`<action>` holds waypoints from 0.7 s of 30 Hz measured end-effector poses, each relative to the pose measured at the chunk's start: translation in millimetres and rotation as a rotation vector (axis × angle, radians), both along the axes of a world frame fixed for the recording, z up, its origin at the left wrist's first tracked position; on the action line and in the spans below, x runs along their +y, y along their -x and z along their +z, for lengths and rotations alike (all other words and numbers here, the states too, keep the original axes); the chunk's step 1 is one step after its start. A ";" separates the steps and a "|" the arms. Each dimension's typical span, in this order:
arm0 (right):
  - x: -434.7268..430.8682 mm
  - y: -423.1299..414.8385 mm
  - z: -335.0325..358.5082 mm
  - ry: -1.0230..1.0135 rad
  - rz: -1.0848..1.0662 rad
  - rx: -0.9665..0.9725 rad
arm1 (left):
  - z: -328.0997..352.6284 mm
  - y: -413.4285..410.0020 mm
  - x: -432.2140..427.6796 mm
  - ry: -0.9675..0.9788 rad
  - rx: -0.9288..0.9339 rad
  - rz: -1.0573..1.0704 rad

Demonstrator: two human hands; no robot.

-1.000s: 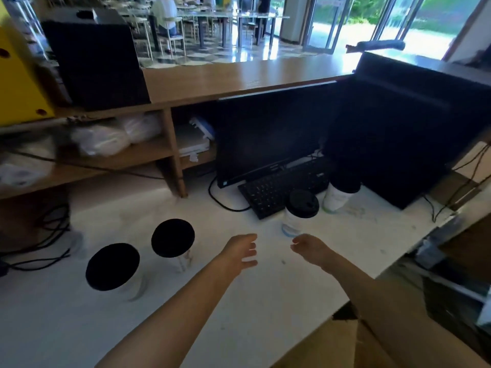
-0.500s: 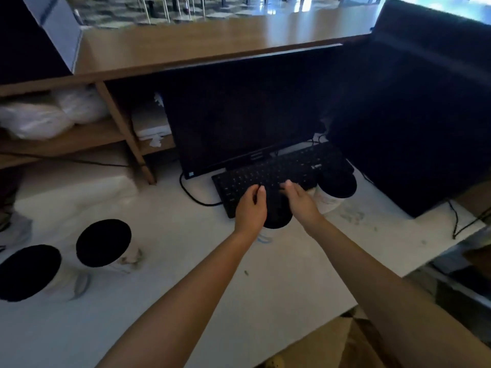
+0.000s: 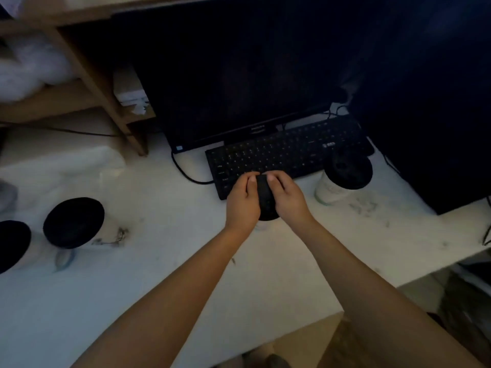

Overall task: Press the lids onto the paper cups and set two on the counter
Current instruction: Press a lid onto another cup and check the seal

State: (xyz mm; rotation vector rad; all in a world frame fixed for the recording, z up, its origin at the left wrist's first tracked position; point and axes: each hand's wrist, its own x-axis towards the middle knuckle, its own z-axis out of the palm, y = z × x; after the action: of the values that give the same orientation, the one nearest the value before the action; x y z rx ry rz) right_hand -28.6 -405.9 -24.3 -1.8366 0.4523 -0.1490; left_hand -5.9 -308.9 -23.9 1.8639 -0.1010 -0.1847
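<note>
Left hand [image 3: 243,199] and right hand [image 3: 288,199] clasp black lid [image 3: 264,197] atop upright paper cup [image 3: 261,224], axis vertical, on white surface [image 3: 164,208] beside keyboard [image 3: 287,152].

Both hands [image 3: 265,199] — cupped (thumbs up)

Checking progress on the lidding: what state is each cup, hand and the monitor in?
Middle cup: lidded, both hands pressing.
Left hand: on lid.
Right hand: on lid.
Right cup: lidded, upright.
Two left cups: lidded, upright.
Monitor: dark.
</note>
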 end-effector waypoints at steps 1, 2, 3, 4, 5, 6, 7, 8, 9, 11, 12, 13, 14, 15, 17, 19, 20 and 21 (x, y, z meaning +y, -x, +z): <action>0.6 0.6 1.9 -0.007 -0.004 0.001 | 0.3 0.1 0.5 0.005 0.006 -0.006; 1.0 1.2 4.2 -0.014 -0.007 0.006 | 0.7 -0.2 1.2 0.009 0.016 -0.016; 1.2 1.9 6.2 -0.021 -0.012 0.012 | 1.7 -0.9 2.2 0.005 0.026 -0.030; 2.3 2.8 9.0 -0.031 -0.018 0.024 | 2.2 -2.3 3.5 -0.006 0.032 -0.048; 3.8 4.3 11.0 -0.046 -0.030 0.038 | 3.6 -3.4 4.5 -0.020 0.039 -0.069; 5.0 6.1 12.6 -0.064 -0.050 0.050 | 5.6 -5.1 5.0 -0.031 0.048 -0.094; 5.9 8.7 14.2 -0.080 -0.075 0.061 | 8.6 -7.3 4.7 -0.042 0.057 -0.125; 5.9 12.2 15.7 -0.087 -0.101 0.076 | 10.7 -10.3 4.0 -0.060 0.062 -0.162; 4.9 16.5 17.7 -0.086 -0.125 0.094 | 13.4 -13.4 2.9 -0.085 0.052 -0.200; 1.2 26.2 19.9 -0.080 -0.178 0.129 | 16.3 -22.2 1.1 -0.181 -0.063 -0.263; 0.0 32.0 20.0 -0.078 -0.208 0.139 | 16.2 -28.1 0.9 -0.257 -0.165 -0.293; -0.1 38.5 19.9 -0.063 -0.231 0.143 | 17.0 -33.9 0.7 -0.342 -0.264 -0.322; 1.6 44.9 19.7 -0.036 -0.244 0.145 | 19.5 -39.2 -0.1 -0.431 -0.343 -0.351; 4.3 50.5 19.2 -0.008 -0.248 0.144 | 23.6 -43.6 -1.7 -0.520 -0.401 -0.384; 7.4 58.2 16.9 0.018 -0.242 0.143 | 31.1 -51.2 -6.1 -0.657 -0.501 -0.436; 6.2 57.9 20.8 0.016 -0.238 0.156 | 37.1 -51.8 -7.2 -0.677 -0.557 -0.395; 4.0 54.5 24.3 -0.002 -0.239 0.155 | 36.2 -50.5 -6.7 -0.643 -0.541 -0.346; 1.0 50.1 27.8 -0.019 -0.235 0.142 | 35.4 -46.6 -5.2 -0.589 -0.496 -0.298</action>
State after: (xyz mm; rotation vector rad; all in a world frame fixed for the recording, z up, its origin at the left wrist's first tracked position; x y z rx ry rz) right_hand -78.7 -404.9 3.5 -1.7784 0.7663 -0.1742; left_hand 40.7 -314.2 11.4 2.4435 -0.7353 0.0598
